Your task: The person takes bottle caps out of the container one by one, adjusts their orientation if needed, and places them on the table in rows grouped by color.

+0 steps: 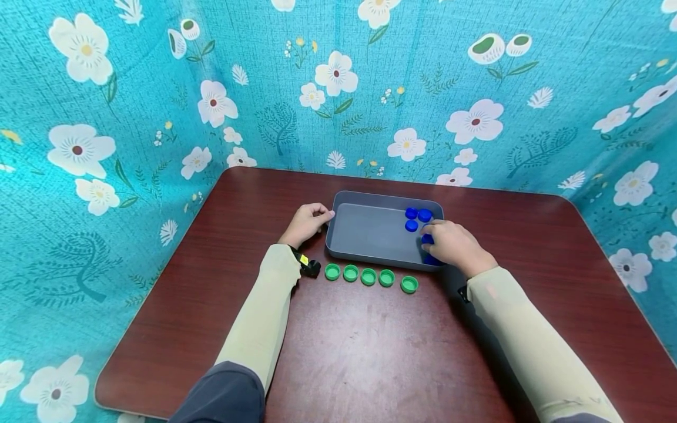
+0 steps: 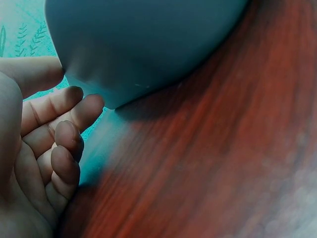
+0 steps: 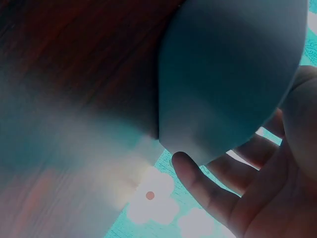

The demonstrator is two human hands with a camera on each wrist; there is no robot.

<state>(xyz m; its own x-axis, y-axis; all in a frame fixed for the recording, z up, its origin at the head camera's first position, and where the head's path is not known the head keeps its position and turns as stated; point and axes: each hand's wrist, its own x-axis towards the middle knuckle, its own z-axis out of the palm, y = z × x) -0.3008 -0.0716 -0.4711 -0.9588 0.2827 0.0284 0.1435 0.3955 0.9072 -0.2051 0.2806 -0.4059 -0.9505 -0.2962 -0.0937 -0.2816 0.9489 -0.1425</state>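
A shallow grey tray [image 1: 370,235] lies on the wooden table. My left hand [image 1: 309,223] holds its left side: in the left wrist view the thumb [image 2: 44,72] reaches over the rim, with curled fingers close against the outer wall. My right hand [image 1: 452,244] reaches over the right wall, its fingers among several blue bottle caps [image 1: 411,225] in the tray's right end. In the right wrist view the little finger [image 3: 190,171] stays outside the wall, while the wall hides the other fingertips. I cannot tell whether they pinch a cap.
Several green bottle caps [image 1: 368,276] lie in a row along the tray's near side. A black wrist camera [image 1: 310,268] sits under the left wrist, close to the leftmost green cap. A blue flowered curtain [image 1: 296,88] hangs behind the table [image 1: 370,364].
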